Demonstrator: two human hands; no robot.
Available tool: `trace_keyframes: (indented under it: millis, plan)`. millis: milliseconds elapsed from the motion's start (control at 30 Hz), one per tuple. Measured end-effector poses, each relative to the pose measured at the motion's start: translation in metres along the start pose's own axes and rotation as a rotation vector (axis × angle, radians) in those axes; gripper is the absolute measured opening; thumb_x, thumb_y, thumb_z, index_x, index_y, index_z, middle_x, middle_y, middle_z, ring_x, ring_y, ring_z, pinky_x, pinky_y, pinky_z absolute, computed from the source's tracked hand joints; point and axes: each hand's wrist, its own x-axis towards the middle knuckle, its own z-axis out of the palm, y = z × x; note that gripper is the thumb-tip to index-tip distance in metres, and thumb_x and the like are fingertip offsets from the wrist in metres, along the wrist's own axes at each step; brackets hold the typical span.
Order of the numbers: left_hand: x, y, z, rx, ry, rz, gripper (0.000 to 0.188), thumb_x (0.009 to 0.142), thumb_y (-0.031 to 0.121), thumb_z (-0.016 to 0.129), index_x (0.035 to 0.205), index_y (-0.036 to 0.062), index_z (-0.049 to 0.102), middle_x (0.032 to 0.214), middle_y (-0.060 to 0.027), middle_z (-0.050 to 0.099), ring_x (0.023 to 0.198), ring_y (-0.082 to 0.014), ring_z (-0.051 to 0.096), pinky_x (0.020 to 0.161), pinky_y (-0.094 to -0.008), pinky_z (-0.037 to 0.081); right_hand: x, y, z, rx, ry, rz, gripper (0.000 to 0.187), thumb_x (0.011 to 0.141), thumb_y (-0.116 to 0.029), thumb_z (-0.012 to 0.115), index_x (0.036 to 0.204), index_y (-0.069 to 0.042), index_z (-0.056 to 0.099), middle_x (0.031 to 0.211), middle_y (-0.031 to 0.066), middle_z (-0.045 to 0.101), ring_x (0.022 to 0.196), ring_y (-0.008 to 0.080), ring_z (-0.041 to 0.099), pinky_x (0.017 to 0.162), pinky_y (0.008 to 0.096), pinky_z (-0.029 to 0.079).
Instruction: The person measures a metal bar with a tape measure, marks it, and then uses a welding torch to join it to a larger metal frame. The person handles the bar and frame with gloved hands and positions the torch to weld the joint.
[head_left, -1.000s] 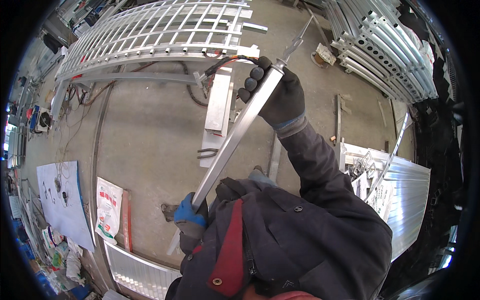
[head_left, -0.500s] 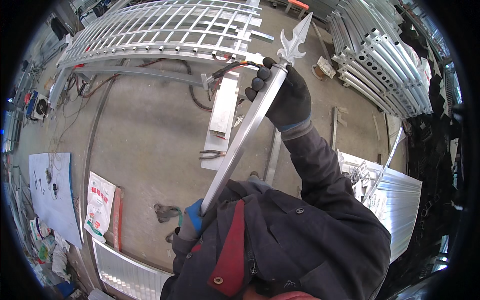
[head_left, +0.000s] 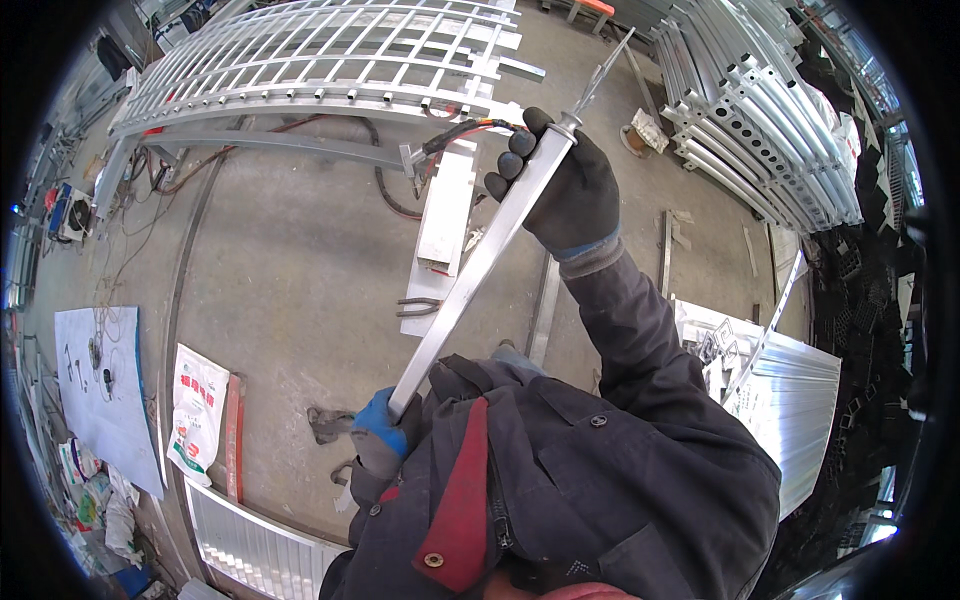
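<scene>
Over the concrete floor (head_left: 280, 260), in the head view, we see the long metal bar (head_left: 470, 280) slant from the chest up toward the fence panel (head_left: 330, 50). Our right hand (head_left: 560, 190), in a dark glove, is clenched round its upper part just below the spear tip (head_left: 600, 70); our left hand (head_left: 380, 430), in a blue glove, grasps its lower end. Against a second ago, the tip shows edge-on instead of flat, so we judge the bar has turned in our grip.
</scene>
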Motion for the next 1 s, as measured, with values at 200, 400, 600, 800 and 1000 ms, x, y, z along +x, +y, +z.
trace_keyframes:
  millis: [200, 400, 600, 800, 1000]
  plan:
    - [-0.003, 0.004, -0.002, 0.095, 0.047, 0.086, 0.030, 0.090, 0.028, 0.079, 0.108, 0.0051, 0.071, 0.087, -0.0188, 0.075, 0.077, -0.0357, 0.074, 0.067, -0.0438, 0.056, 0.001, 0.002, 0.001, 0.008, 0.043, -0.001, 0.051, 0.105, -0.041, 0.050, 0.139, -0.004, 0.057, 0.113, 0.0100, 0.067, 0.104, 0.0291, 0.064, 0.100, 0.0488, 0.050]
    - [-0.005, -0.001, -0.004, 0.035, -0.075, 0.050, 0.033, 0.092, 0.029, 0.078, 0.110, 0.0024, 0.070, 0.089, -0.0200, 0.075, 0.079, -0.0335, 0.075, 0.067, -0.0423, 0.056, 0.002, 0.002, 0.006, -0.002, 0.041, 0.014, 0.047, 0.105, -0.041, 0.050, 0.134, -0.004, 0.058, 0.112, 0.0097, 0.068, 0.102, 0.0280, 0.064, 0.099, 0.0479, 0.051]
    - [-0.008, -0.015, -0.005, -0.234, -0.320, 0.016, 0.036, 0.096, 0.029, 0.076, 0.114, -0.0017, 0.069, 0.092, -0.0181, 0.075, 0.083, -0.0161, 0.069, 0.072, -0.0365, 0.056, -0.002, 0.000, 0.009, -0.008, 0.095, 0.029, 0.047, 0.106, -0.041, 0.051, 0.133, -0.004, 0.060, 0.111, 0.0103, 0.069, 0.103, 0.0294, 0.067, 0.100, 0.0489, 0.053]
    - [-0.008, -0.021, -0.003, -0.429, -0.432, -0.042, 0.038, 0.097, 0.026, 0.074, 0.120, -0.0032, 0.068, 0.098, -0.0137, 0.076, 0.092, -0.0121, 0.065, 0.079, -0.0344, 0.056, -0.006, -0.005, 0.008, -0.050, 0.073, 0.037, 0.048, 0.107, -0.039, 0.049, 0.136, -0.003, 0.059, 0.114, 0.0131, 0.071, 0.107, 0.0310, 0.068, 0.101, 0.0505, 0.051]
    - [-0.009, -0.021, -0.002, -0.377, -0.446, -0.048, 0.040, 0.097, 0.027, 0.073, 0.122, -0.0030, 0.067, 0.101, -0.0138, 0.076, 0.095, -0.0131, 0.066, 0.082, -0.0352, 0.056, -0.009, -0.005, 0.006, -0.083, 0.027, 0.013, 0.049, 0.108, -0.038, 0.049, 0.144, -0.005, 0.054, 0.116, 0.0132, 0.070, 0.109, 0.0310, 0.068, 0.102, 0.0511, 0.050]
